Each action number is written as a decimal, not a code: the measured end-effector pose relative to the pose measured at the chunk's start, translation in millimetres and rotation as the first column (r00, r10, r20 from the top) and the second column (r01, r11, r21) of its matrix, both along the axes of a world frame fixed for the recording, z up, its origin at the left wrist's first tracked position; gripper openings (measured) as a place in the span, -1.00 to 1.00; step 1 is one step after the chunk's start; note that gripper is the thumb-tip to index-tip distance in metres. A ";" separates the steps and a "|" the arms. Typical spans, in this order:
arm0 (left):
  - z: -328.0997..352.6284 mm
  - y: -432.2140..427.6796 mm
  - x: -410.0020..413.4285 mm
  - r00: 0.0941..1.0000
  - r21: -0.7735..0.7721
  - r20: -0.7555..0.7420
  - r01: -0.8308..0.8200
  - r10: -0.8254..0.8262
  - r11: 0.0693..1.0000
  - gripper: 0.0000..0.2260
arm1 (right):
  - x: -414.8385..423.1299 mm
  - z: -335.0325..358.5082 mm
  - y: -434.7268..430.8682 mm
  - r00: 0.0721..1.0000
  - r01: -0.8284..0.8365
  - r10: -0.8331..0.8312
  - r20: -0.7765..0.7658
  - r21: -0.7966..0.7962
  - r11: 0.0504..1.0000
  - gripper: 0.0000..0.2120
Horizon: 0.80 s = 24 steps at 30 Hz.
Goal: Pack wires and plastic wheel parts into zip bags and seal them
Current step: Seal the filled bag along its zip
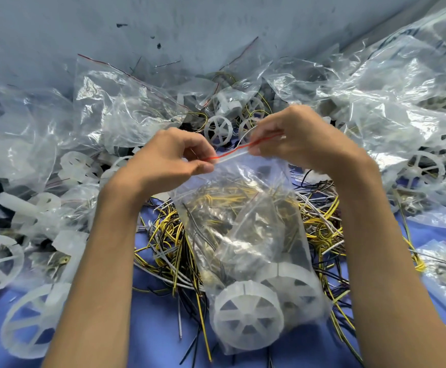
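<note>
I hold up a clear zip bag point(248, 235) by its top. My left hand point(171, 160) pinches the left end of its red zip strip point(232, 151). The strip's right end is pinched by my right hand point(301, 139). Inside the bag lie white plastic wheels point(248, 317) at the bottom, a smaller inner bag and yellow and black wires above them. The bag hangs over a loose tangle of yellow, black and white wires point(168, 251) on the blue table point(150, 341).
Heaps of empty and filled clear bags point(376, 107) ring the work area left, back and right. Loose white wheels point(28, 322) lie at the front left, and another wheel point(218, 130) sits behind my hands. A filled bag point(445, 269) lies at the right edge.
</note>
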<state>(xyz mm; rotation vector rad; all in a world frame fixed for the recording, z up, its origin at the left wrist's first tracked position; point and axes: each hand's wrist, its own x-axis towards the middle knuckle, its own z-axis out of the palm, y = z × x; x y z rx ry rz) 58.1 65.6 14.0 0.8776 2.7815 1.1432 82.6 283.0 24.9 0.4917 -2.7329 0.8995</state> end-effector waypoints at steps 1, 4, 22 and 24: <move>-0.1 -2.6 -0.5 1.000 -0.011 0.004 -0.009 0.009 1.000 -0.83 | 0.3 -0.1 5.2 1.000 0.006 -0.006 0.015 0.003 1.000 -0.94; 0.1 -4.8 -1.3 1.000 -0.027 -0.009 -0.029 0.029 0.999 -0.80 | -0.6 -2.9 12.0 0.999 -0.004 0.003 0.041 0.021 1.000 -0.89; -2.2 -14.5 -2.2 0.995 -0.151 0.100 -0.003 0.018 0.989 -0.86 | -7.0 -21.9 33.1 0.991 0.085 -0.067 0.112 -0.163 0.983 -0.92; -3.1 -14.4 -3.2 0.996 -0.147 0.085 -0.015 0.028 0.989 -0.81 | -9.2 -23.0 31.0 0.991 0.103 -0.092 0.100 -0.110 0.989 -0.86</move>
